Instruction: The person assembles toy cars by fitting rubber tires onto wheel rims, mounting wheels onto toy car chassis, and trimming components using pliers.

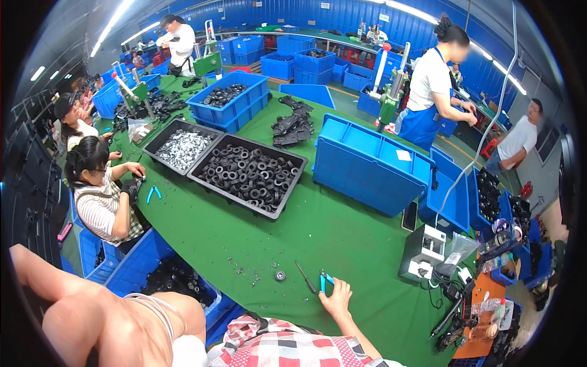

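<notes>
Grip: right hand (336,298) at blue pliers (329,279) | closure, hold unclear | left hand unseen

Free tabletop (342,238) ctr, blk tray (232,203) blocking far side, blue bin (358,174) far R, screwdriver (306,277) + pliers (326,280) nr front edge

Red, black and white checked garment (293,352) with dotted patches (244,353)

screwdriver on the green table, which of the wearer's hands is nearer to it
Right. The right hand is just right of the screwdriver, near its handle; the left hand is well away, at the lower left.
</notes>
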The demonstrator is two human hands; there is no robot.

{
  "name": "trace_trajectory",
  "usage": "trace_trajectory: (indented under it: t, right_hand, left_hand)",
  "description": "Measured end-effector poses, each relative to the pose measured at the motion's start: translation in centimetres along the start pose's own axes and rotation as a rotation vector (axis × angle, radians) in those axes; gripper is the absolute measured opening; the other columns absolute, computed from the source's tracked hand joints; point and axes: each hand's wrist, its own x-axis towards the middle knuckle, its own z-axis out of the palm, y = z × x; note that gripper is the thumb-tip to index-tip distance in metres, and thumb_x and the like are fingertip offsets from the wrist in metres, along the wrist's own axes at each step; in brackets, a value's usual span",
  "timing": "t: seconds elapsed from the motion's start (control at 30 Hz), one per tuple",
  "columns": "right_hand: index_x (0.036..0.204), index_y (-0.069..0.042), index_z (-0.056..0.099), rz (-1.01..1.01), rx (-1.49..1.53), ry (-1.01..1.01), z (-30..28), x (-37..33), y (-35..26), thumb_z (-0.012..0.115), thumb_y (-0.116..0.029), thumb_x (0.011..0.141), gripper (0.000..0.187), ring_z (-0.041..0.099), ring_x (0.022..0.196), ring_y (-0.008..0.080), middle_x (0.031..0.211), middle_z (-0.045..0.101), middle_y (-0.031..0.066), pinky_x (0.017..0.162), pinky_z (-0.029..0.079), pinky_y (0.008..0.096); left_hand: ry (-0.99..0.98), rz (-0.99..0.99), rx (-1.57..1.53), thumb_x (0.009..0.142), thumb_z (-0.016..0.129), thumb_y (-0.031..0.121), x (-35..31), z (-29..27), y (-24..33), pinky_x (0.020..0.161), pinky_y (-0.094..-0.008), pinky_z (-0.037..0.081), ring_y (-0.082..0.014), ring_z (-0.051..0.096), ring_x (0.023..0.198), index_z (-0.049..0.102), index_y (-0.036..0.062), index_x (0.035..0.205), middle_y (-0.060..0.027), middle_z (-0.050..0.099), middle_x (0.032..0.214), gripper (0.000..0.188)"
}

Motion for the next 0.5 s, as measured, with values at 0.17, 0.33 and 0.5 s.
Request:
trace_trajectory:
  t: [0.17,0.33,0.5]
  right_hand:
    - [0.121,-0.004,0.045,0.003,-0.056,-0.019,-0.3,-0.3,0.0,0.071,-0.033,0.065,0.068,0.041,0.111,0.0312,0.117,0.047,0.0143,0.091,0.035,0.0477]
    - [0.122,-0.004,0.045,0.013,-0.062,0.001,0.1,-0.7,-0.5,0.071,-0.033,0.066,0.068,0.041,0.111,0.0309,0.118,0.046,0.0138,0.093,0.033,0.0480]
    - [0.121,-0.004,0.046,0.000,-0.094,-0.001,0.0,-0.9,-0.9,0.073,-0.030,0.065,0.067,0.042,0.111,0.0311,0.117,0.047,0.0137,0.091,0.034,0.0461]
  left_hand:
    - [-0.049,-0.015,-0.071,0.091,0.053,0.016,-3.9,-0.5,0.6,0.086,-0.0701,0.041,-0.0195,0.058,0.064,0.035,0.0188,0.139,-0.0142,0.055,0.119,0.051]
    - [-0.102,-0.027,-0.129,0.091,0.053,0.017,-5.0,-1.6,0.9,0.086,-0.0700,0.041,-0.0197,0.059,0.064,0.035,0.0188,0.139,-0.0142,0.054,0.119,0.051]
    - [-0.134,-0.022,-0.164,0.091,0.053,0.017,-9.7,-2.2,2.5,0.086,-0.0698,0.041,-0.0199,0.059,0.064,0.035,0.0189,0.139,-0.0142,0.054,0.119,0.051]
